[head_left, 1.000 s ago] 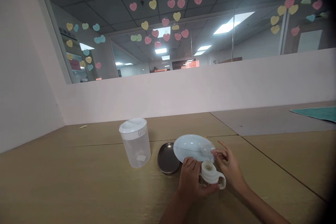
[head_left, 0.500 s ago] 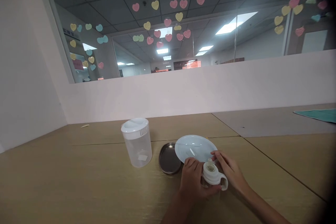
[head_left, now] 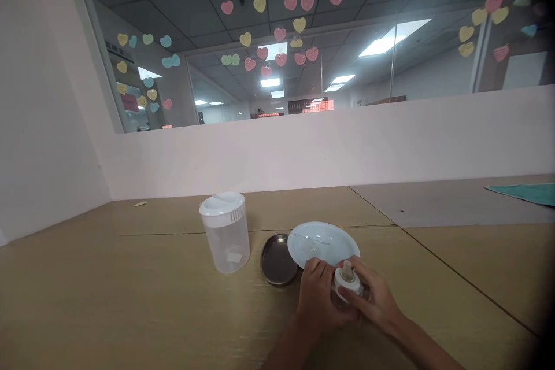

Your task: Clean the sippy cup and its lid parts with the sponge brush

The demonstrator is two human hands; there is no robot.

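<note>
A baby bottle with a white collar and a clear nipple stands upright between my hands. My left hand wraps round the bottle's body from the left, hiding most of it. From the right, my right hand grips the white collar, its thumb across the front and its fingers behind. The bottle's side handle is mostly hidden by this hand. Just beyond my hands lies a white oval plate, with a clear domed piece that looks like a cap resting in it.
A dark metal dish touches or nearly touches the plate's left side. Farther left stands a translucent pitcher with a white lid. A green cloth lies at the far right of the wooden table, and a low wall rises behind.
My right hand has moved from beside the bottle, near the plate's rim, onto the white collar and closed on it. The bottle's handle, plain before, is now mostly covered. My left hand keeps its hold.
</note>
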